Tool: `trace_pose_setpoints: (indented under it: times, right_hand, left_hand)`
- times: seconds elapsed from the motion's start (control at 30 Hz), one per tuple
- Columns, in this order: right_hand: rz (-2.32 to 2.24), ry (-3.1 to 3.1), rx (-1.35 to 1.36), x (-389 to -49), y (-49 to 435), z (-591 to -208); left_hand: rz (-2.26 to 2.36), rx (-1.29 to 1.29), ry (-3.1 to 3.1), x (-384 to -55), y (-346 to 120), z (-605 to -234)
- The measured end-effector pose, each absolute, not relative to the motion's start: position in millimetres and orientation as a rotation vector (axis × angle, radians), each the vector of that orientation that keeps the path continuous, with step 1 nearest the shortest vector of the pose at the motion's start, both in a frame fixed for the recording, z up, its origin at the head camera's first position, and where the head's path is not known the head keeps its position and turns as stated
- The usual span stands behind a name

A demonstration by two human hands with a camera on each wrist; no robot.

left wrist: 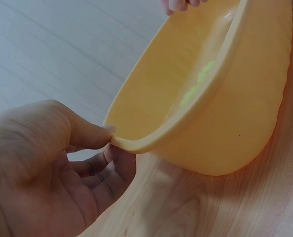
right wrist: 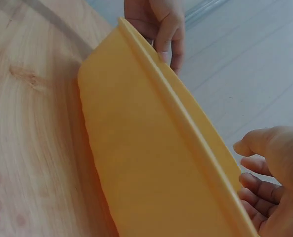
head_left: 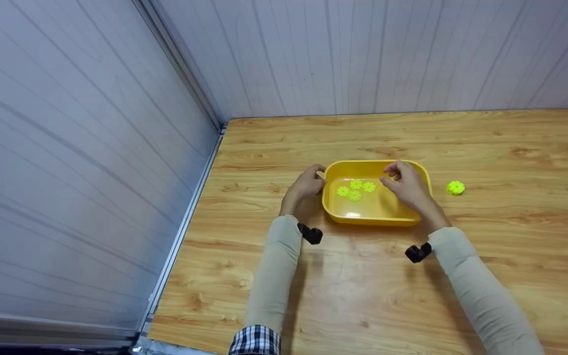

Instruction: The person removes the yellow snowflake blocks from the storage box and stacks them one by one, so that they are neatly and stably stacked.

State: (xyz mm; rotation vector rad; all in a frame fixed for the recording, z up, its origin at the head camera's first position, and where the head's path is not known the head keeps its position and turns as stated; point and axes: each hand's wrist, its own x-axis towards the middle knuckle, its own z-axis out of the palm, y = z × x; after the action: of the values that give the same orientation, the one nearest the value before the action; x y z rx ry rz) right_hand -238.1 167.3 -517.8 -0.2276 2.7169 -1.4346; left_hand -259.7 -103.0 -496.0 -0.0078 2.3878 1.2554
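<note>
A yellow plastic basin (head_left: 372,221) with rounded corners stands upright on the wooden table. My left hand (head_left: 307,184) is at its left end; in the left wrist view, thumb and fingers pinch the basin's rim (left wrist: 136,146). Several flat, flower-shaped neon yellow-green pieces (head_left: 356,184) lie on the basin floor, towards the left. Above the right part of the basin hovers my right hand (head_left: 408,186), fingers loosely bent. The right wrist view shows a gap between thumb and fingers of that hand (right wrist: 279,173), and no object is visible there.
A small neon yellow-green flower-shaped piece or stack (head_left: 455,187) sits on the table (head_left: 511,276), right of the basin. A pale panel wall (head_left: 343,59) rises behind the table, and another panel (head_left: 77,162) stands along the left edge.
</note>
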Motion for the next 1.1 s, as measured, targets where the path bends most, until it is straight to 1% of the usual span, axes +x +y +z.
trace_pose_setpoints:
  times: [0.5, 0.8, 1.1]
  right_hand:
    - [-1.112, 2.647, -0.252, -245.2, 153.3, -527.3]
    - [-0.900, 2.680, -0.281, -249.3, 141.2, -524.5]
    - [-0.834, 2.758, -0.303, -247.9, 136.7, -530.9]
  left_hand:
    - [1.287, -0.030, 2.364, -260.8, -103.0, -496.7]
    - [1.322, -0.019, 2.361, -259.5, -103.5, -497.7]
    - [1.278, -0.018, 2.374, -259.5, -103.0, -497.0]
